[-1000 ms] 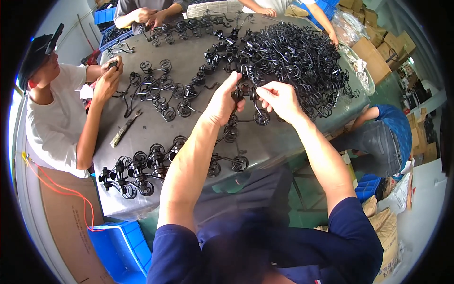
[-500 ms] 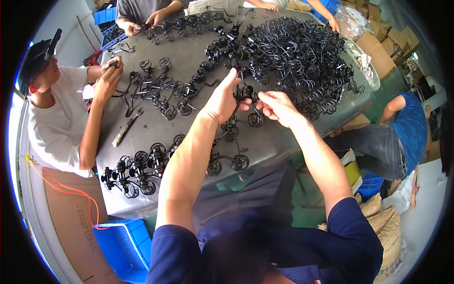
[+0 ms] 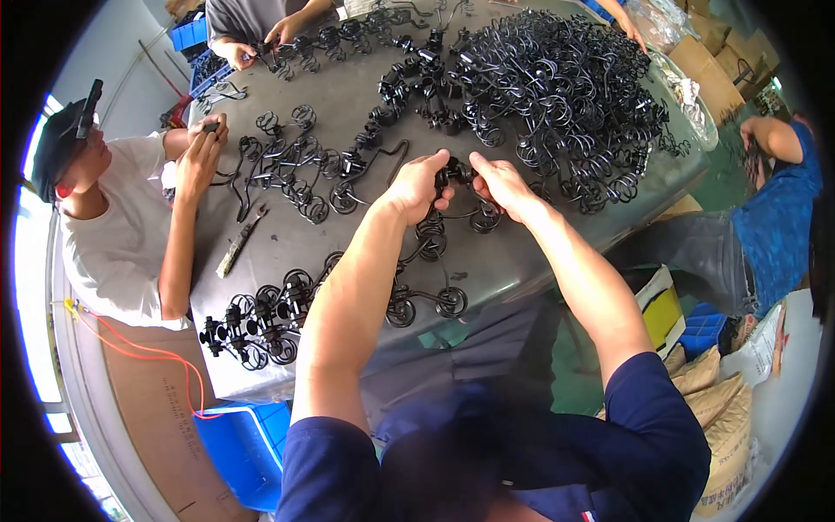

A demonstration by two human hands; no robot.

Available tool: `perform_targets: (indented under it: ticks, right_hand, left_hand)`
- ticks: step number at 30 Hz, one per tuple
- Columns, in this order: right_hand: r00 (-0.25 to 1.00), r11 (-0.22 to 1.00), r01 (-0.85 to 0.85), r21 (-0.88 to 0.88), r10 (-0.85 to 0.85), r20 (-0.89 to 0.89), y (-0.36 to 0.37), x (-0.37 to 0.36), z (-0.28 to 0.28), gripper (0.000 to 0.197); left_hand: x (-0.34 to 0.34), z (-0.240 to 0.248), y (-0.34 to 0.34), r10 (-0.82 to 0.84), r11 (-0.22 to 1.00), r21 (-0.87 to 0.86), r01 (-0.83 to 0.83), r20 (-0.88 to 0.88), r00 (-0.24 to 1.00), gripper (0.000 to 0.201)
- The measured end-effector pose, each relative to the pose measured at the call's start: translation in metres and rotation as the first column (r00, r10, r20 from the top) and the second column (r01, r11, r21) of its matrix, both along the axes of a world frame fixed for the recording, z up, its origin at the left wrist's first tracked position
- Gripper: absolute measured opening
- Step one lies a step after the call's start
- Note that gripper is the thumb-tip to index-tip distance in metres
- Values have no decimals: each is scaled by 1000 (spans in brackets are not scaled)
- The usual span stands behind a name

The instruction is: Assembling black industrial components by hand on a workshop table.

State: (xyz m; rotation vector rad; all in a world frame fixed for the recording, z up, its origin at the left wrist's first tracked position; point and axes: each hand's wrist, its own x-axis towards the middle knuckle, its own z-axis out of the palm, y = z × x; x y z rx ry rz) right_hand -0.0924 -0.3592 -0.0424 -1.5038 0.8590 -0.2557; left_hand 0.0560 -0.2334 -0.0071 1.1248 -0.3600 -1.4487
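Observation:
My left hand (image 3: 417, 185) and my right hand (image 3: 506, 189) meet over the near half of the metal table. Between them is a black coiled wire part with a dark clamp-like fitting (image 3: 454, 173). The left fingers wrap around the fitting's left side, and the right thumb and fingers pinch its right side. Both thumbs lie near its top. My fingers cover much of the fitting. Just below my hands, other black wire coils (image 3: 430, 244) lie on the table, partly behind my left forearm.
A large heap of black wire coils (image 3: 565, 96) covers the table's far right. A row of fitted coils (image 3: 261, 317) lies at the near left, beside a pliers-like tool (image 3: 241, 244). Co-workers handle parts at the left and far sides. A blue bin (image 3: 235, 452) sits below the table.
My left thumb, raised before, has come down onto the fitting, and my right hand has closed in on its right side. The person in blue at the right has shifted outward.

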Motion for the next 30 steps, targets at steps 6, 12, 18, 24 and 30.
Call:
perform_targets:
  ticks: [6,12,18,24,30]
  right_hand:
    - [985,972,-130,194,105,135,-2,-10,14,39]
    - [972,997,-75,13,70,223,4,-2,6,33]
    - [963,930,-46,-366,139,231,11,-5,34,31]
    - [970,914,-100,-393,177,166,22,-10,62,35]
    - [955,916,-110,-386,204,213,23,-26,67,15]
  left_hand:
    - [-5,2,-3,111,988,91,-123,118,987,41]
    - [-5,10,-3,130,989,64,-135,78,988,47]
    - [-19,29,6,201,979,-59,-194,147,969,48]
    - [-21,27,13,224,965,-174,-195,169,960,50]
    - [-28,31,18,204,964,-206,-168,171,964,50]
